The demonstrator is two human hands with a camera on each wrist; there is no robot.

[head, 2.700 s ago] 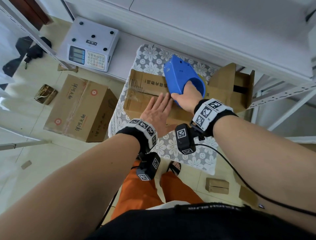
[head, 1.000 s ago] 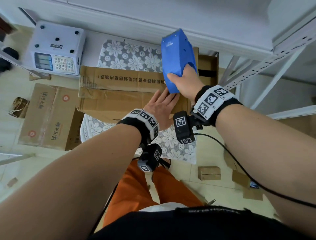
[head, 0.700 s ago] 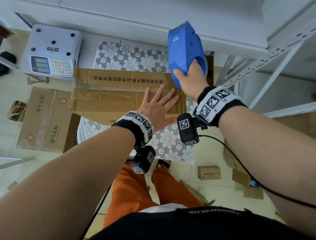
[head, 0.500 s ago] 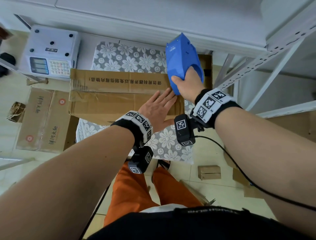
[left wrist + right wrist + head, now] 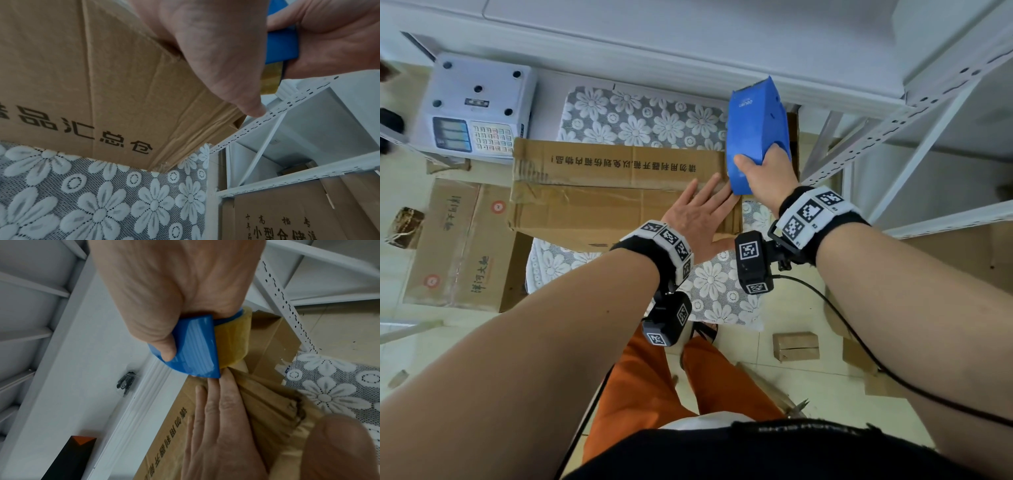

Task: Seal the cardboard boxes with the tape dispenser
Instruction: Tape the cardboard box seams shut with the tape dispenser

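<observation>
One brown cardboard box [image 5: 619, 192] lies on a floral lace-covered table [image 5: 640, 116]. The left hand [image 5: 698, 219] presses flat, fingers straight; the right hand [image 5: 770, 171] grips one blue plastic tape dispenser [image 5: 755, 130] at the box's right end. A second carton [image 5: 458, 246] sits on the floor.

A grey tablecloth with white lace flowers [image 5: 640, 120] covers the small table. Far left, a white electronic weighing scale with a keypad [image 5: 474, 109] sits on a pale ledge. To the right stands a white perforated metal shelf frame [image 5: 914, 113]. On the near tiled floor [image 5: 808, 387] lies a small brown cardboard block [image 5: 796, 346], right of the person's orange trousers [image 5: 647, 383].
</observation>
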